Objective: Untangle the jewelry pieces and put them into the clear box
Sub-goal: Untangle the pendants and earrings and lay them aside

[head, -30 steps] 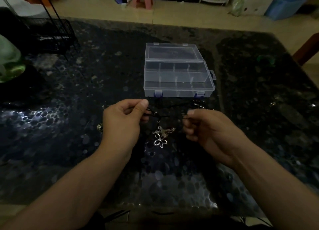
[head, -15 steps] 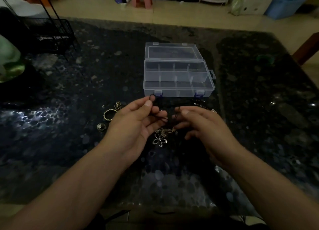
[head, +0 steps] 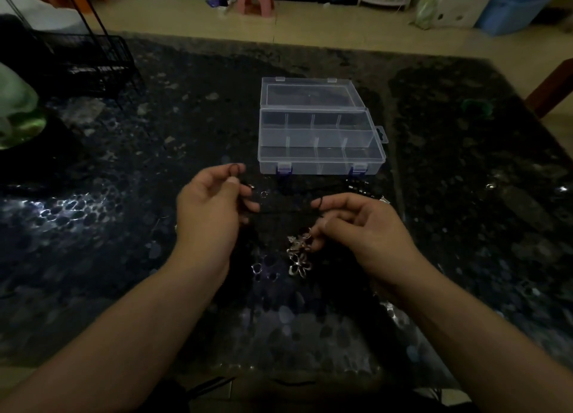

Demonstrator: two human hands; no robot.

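1. Head view showed a thin black cord [head: 280, 212] stretched between the two hands, over the dark table [head: 124, 226] just in front of the clear box [head: 319, 164].
2. The left hand [head: 210, 214] pinched one end of the cord between thumb and forefinger, a small loop of it standing above the fingertips; the right hand [head: 362, 230] pinched the other end, its fingers curled.
3. Half a second before, the hands had been nearly touching over the tangle; now they were well apart, with the cord drawn almost straight between them.
4. A silver flower-shaped pendant [head: 299, 265] hung with a small cluster of metal pieces just beside the right hand's lower fingers; whether it lay on the table could not be told.
5. The box stood open, its lid laid flat behind it. Thin walls split it into compartments, and no jewelry showed in any of them. It was see-through plastic with two blue clasps on the near wall.
6. More small metal pieces [head: 359, 189] lay on the table between the box and the right hand.
7. The tabletop was glossy and dark with a pebble-like pattern. A black wire rack [head: 93, 62] stood at its far left corner.
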